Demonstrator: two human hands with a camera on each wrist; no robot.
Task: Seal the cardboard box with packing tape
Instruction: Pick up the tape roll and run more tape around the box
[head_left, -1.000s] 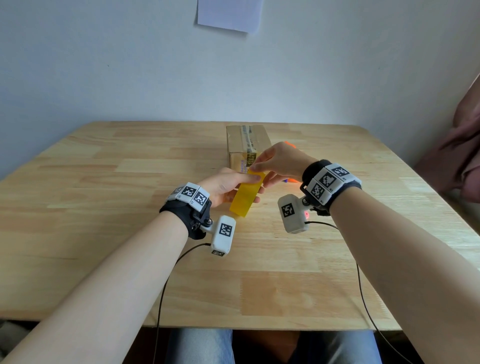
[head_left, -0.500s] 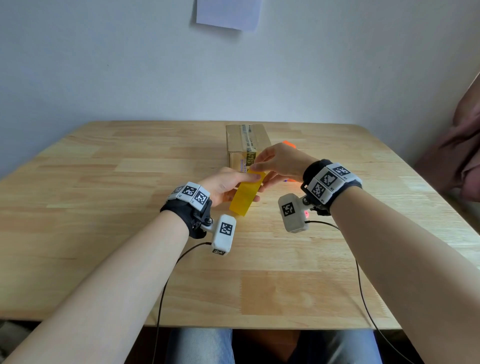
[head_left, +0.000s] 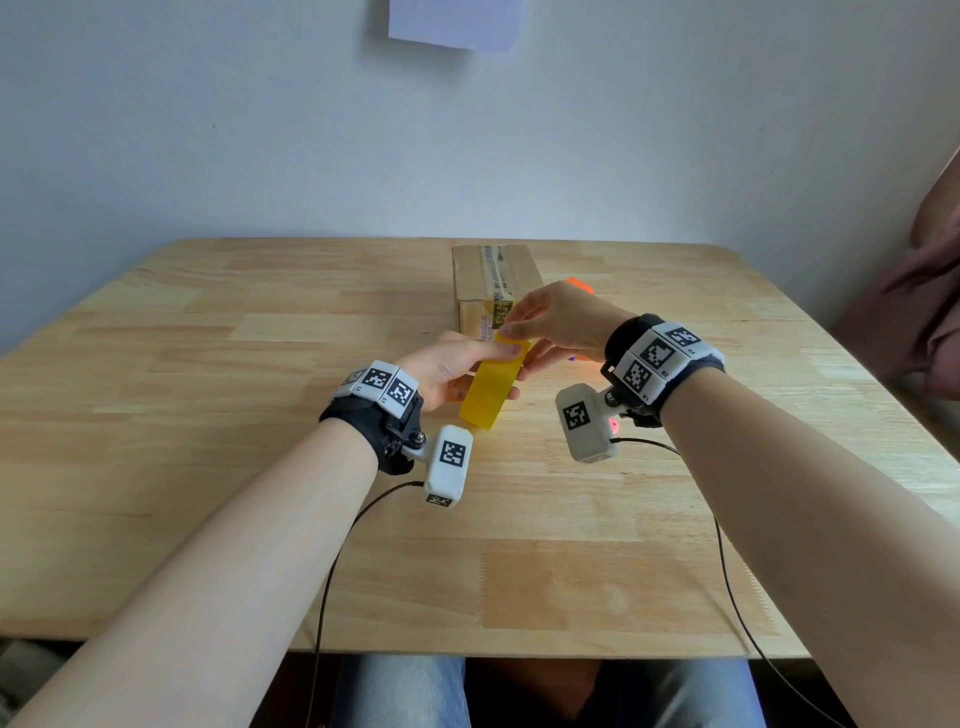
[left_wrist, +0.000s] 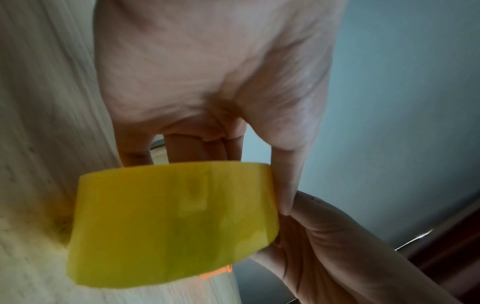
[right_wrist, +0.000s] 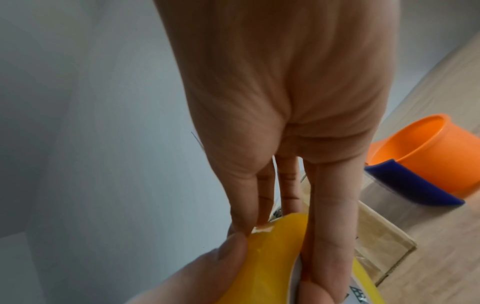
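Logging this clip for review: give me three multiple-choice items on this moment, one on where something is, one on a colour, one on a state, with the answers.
1. Where is the cardboard box?
A. On the table beyond the hands
B. On the person's lap
C. At the table's left edge

2. What colour is the roll of tape held in the hands?
A. Blue
B. Yellow
C. White

3. What is the right hand doing?
A. Resting flat on the table
B. Lifting the box
C. Pinching at the roll's upper edge

Answers:
1. A: the head view shows the box on the wooden table, past both hands.
2. B: the roll is plainly yellow in all three views.
3. C: the right wrist view shows the fingers and thumb closed on the roll's edge, while the left hand holds the roll.
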